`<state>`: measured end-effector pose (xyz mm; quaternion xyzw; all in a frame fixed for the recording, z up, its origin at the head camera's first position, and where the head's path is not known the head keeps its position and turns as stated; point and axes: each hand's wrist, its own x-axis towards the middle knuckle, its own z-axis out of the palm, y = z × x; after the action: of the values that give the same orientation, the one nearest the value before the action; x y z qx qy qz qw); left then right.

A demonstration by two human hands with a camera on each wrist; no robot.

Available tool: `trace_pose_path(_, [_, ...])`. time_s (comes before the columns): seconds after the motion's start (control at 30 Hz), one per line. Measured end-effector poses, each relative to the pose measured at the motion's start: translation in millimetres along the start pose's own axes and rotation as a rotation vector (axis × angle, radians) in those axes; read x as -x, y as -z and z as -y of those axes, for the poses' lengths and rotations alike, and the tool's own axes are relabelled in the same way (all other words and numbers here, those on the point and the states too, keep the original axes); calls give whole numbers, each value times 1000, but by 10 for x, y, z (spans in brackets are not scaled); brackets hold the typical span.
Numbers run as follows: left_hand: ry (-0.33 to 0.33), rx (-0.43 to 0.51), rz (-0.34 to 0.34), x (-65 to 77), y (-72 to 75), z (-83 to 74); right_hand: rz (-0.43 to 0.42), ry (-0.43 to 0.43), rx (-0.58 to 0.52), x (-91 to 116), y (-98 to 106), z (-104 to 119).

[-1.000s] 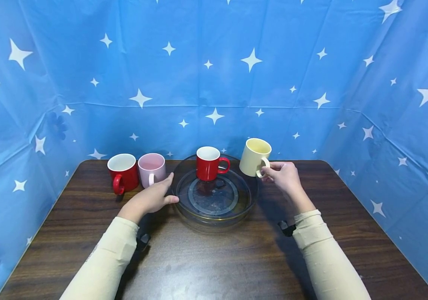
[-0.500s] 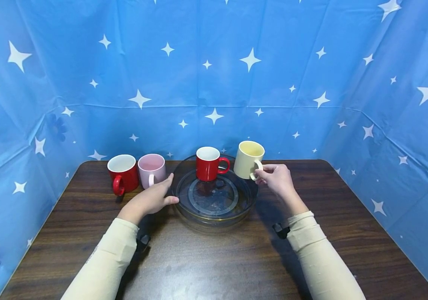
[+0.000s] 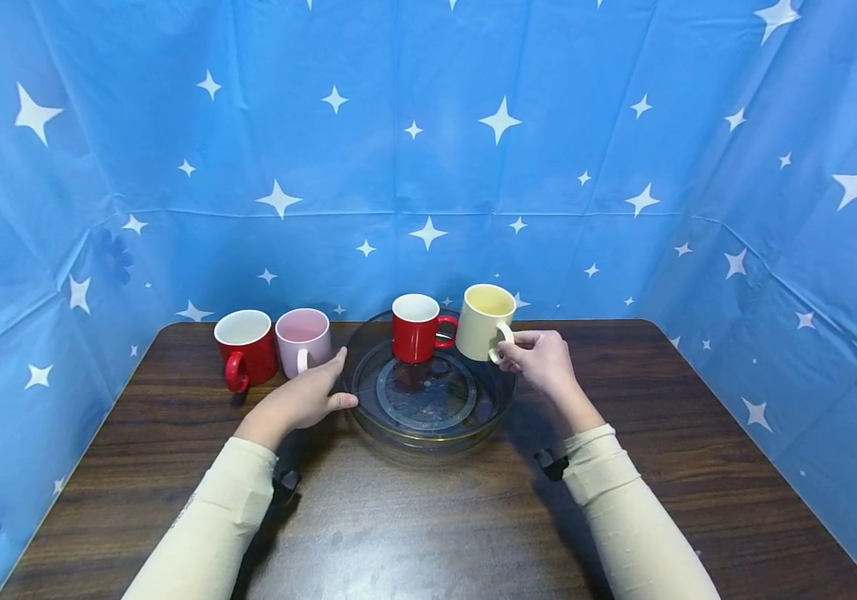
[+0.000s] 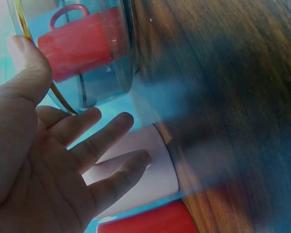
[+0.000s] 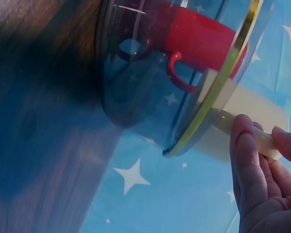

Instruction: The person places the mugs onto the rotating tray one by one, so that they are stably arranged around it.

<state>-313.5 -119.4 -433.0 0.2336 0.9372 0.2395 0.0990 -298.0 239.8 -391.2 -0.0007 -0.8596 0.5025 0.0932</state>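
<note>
A round clear glass bowl (image 3: 428,442) stands mid-table, with a red mug (image 3: 413,332) upright inside it toward the back. My right hand (image 3: 544,364) pinches the handle of a pale yellow mug (image 3: 479,325), slightly tilted, over the bowl's right back rim and just right of the red mug. In the right wrist view, thumb and fingers meet on that handle beside the bowl's rim (image 5: 208,102). At the bowl's left side rests my left hand (image 3: 301,402), fingers spread; its thumb lies at the rim in the left wrist view, with the fingers extended below.
Left of the bowl, a pink mug (image 3: 304,337) stands partly behind my left hand, handle toward me. Beside it is a second red mug (image 3: 246,350) with white inside. A blue star-printed cloth (image 3: 428,150) rises behind and beside the brown wooden table (image 3: 413,533).
My right hand has carried the yellow mug leftward and slightly down, from the bowl's right side to over its back right, close to the red mug. The left hand has stayed in place.
</note>
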Motion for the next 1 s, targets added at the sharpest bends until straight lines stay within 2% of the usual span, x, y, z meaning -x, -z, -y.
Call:
trace_pose_path(0.5, [-13,9,-9,19,0,-3,3,-39,3,55,-218,-9])
trace_pose_path(0.8, [-2,22,-3,10,-18,20,4,-99,-61,114,-326,-18])
trace_pose_path(1.0, [-13,10,-2,7,-12,22,5,-100,-23,140,-398,-43])
